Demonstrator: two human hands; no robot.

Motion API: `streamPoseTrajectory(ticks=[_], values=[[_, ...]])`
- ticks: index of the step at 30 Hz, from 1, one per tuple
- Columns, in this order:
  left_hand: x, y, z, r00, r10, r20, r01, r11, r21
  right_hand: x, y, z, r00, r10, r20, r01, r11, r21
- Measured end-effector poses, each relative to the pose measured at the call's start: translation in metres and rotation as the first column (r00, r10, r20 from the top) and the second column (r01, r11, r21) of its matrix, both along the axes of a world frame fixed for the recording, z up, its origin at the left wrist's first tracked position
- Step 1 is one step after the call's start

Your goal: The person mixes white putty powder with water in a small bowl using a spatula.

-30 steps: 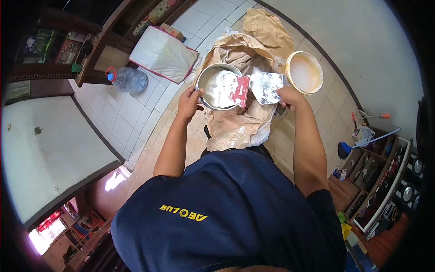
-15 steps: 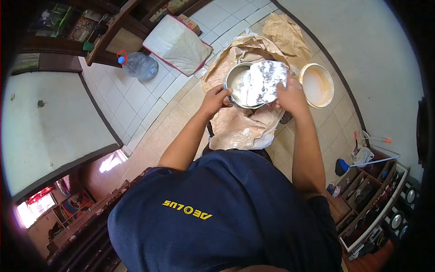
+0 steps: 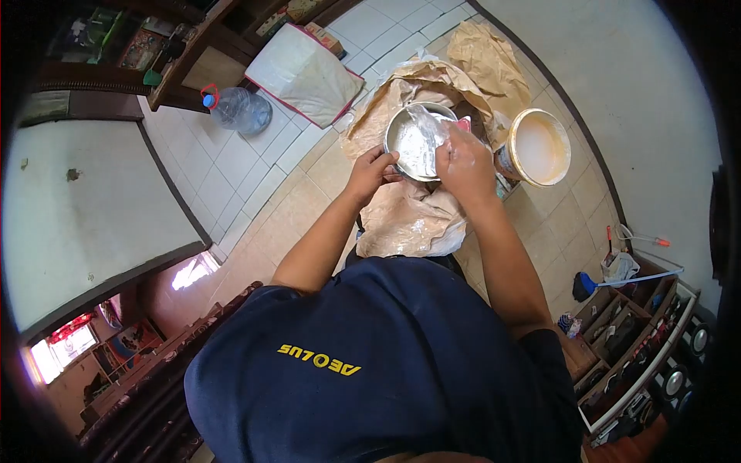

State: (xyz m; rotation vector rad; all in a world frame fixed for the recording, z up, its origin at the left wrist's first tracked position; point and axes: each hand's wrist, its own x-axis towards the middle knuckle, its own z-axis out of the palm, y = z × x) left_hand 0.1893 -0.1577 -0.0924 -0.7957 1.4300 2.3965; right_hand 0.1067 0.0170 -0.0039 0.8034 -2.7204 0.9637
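Note:
My left hand [image 3: 373, 176] grips the near-left rim of a round metal bowl [image 3: 388, 133], thumb over the edge. White paste [image 3: 415, 148] coats the bowl's inside. My right hand [image 3: 468, 164] is closed around a flat scraper [image 3: 426, 123] smeared with white, its blade tilted down inside the bowl. A small red part shows beside the right knuckles; the rest of the scraper's grip is hidden by the fingers. Beneath the bowl lies crumpled brown paper [image 3: 413, 224] with white smears. Right of my hand stands an uncovered tub [image 3: 557, 174] with whitish contents.
More crumpled paper [image 3: 482, 58] lies against the wall at the back. A clear water jug [image 3: 243, 112] and a white sheet-like cushion [image 3: 301, 73] are on the tiles at left. A blue-headed brush [image 3: 584, 285] and a compartmented shelf [image 3: 617, 339] stand at right.
My right hand has moved left and turned over, bringing the white-coated scraper from above the bowl's right side down into it. The left hand stays on the rim.

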Motion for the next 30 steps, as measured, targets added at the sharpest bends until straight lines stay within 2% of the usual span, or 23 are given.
streamPoseTrajectory(ticks=[4, 5, 6, 7, 8, 10, 11, 12, 14, 16, 18, 19, 20, 21, 22, 23, 25, 26, 27, 28, 29, 30], values=[[0.001, -0.001, -0.005, 0.999, 0.038, -0.026, -0.037, 0.998, 0.050, -0.008, 0.021, 0.009, 0.993, -0.104, 0.052, 0.108, 0.992, -0.067], [0.003, -0.003, -0.008, 0.998, 0.042, -0.038, -0.040, 0.997, 0.070, -0.008, 0.028, 0.017, 0.867, -0.185, 0.462, 0.303, 0.933, -0.195], [0.003, -0.003, -0.005, 0.998, 0.041, -0.038, -0.038, 0.997, 0.071, -0.008, 0.034, 0.023, 0.588, -0.154, 0.794, 0.517, 0.826, -0.222], [0.004, -0.004, 0.001, 0.998, 0.056, -0.025, -0.055, 0.997, 0.050, -0.009, 0.045, 0.016, 0.535, -0.063, 0.843, 0.591, 0.740, -0.320], [0.005, -0.004, 0.005, 0.997, 0.071, -0.011, -0.071, 0.997, 0.031, -0.008, 0.055, 0.009, 0.535, -0.067, 0.842, 0.595, 0.738, -0.319], [0.008, -0.011, 0.001, 0.997, 0.078, -0.011, -0.078, 0.997, 0.024, -0.003, 0.072, -0.005, 0.425, 0.006, 0.905, 0.724, 0.598, -0.343], [0.011, -0.016, -0.002, 0.996, 0.091, -0.007, -0.091, 0.996, 0.015, 0.000, 0.081, -0.013, 0.374, 0.019, 0.927, 0.730, 0.610, -0.307], [0.013, -0.024, -0.005, 0.996, 0.087, -0.008, -0.087, 0.996, 0.018, 0.005, 0.083, -0.014, 0.375, 0.015, 0.927, 0.732, 0.608, -0.306], [0.018, -0.039, -0.010, 0.990, 0.102, -0.095, -0.093, 0.991, 0.097, 0.012, 0.087, -0.016, 0.176, -0.016, 0.984, 0.802, 0.583, -0.134], [0.018, -0.045, 0.002, 0.986, 0.134, -0.100, -0.125, 0.988, 0.096, 0.010, 0.094, -0.036, 0.164, -0.045, 0.985, 0.786, 0.609, -0.103], [0.019, -0.054, 0.004, 0.984, 0.151, -0.096, -0.152, 0.988, 0.000, 0.003, 0.093, -0.042, 0.318, -0.296, 0.901, 0.542, 0.836, 0.083], [0.018, -0.057, 0.005, 0.986, 0.139, -0.090, -0.144, 0.988, -0.052, 0.004, 0.075, -0.022, 0.472, -0.396, 0.788, 0.506, 0.853, 0.125], [0.018, -0.056, 0.006, 0.987, 0.136, -0.090, -0.141, 0.989, -0.049, 0.003, 0.069, -0.027, 0.470, -0.399, 0.787, 0.509, 0.851, 0.128], [0.016, -0.054, 0.014, 0.988, 0.144, -0.054, -0.150, 0.982, -0.117, -0.002, 0.065, -0.040, 0.682, -0.410, 0.606, 0.366, 0.908, 0.203], [0.014, -0.052, 0.019, 0.988, 0.154, -0.021, -0.156, 0.971, -0.184, -0.009, 0.060, -0.053, 0.852, -0.347, 0.392, 0.232, 0.922, 0.311], [0.016, -0.059, 0.005, 0.985, 0.163, -0.050, -0.168, 0.976, -0.137, -0.015, 0.053, -0.067, 0.852, -0.350, 0.389, 0.235, 0.921, 0.312], [0.015, -0.058, 0.004, 0.991, 0.129, -0.048, -0.134, 0.982, -0.134, -0.026, 0.039, -0.102, 0.851, -0.519, 0.077, 0.462, 0.810, 0.360], [0.014, -0.057, 0.003, 0.994, 0.096, -0.045, -0.101, 0.986, -0.131, -0.039, 0.039, -0.126, 0.851, -0.520, 0.077, 0.462, 0.810, 0.361], [0.015, -0.055, 0.003, 0.995, 0.096, -0.042, -0.101, 0.986, -0.129, -0.055, 0.045, -0.150, 0.856, -0.440, 0.272, 0.289, 0.843, 0.453], [0.015, -0.052, 0.004, 0.995, 0.092, -0.042, -0.096, 0.987, -0.126, -0.060, 0.044, -0.151, 0.809, -0.363, 0.462, 0.097, 0.858, 0.504], [0.015, -0.049, 0.005, 0.995, 0.088, -0.044, -0.093, 0.988, -0.123, -0.062, 0.044, -0.151, 0.809, -0.362, 0.463, 0.094, 0.857, 0.506], [0.014, -0.046, 0.007, 0.995, 0.091, -0.042, -0.095, 0.988, -0.122, -0.063, 0.035, -0.127, 0.581, -0.464, 0.669, 0.261, 0.885, 0.387]])
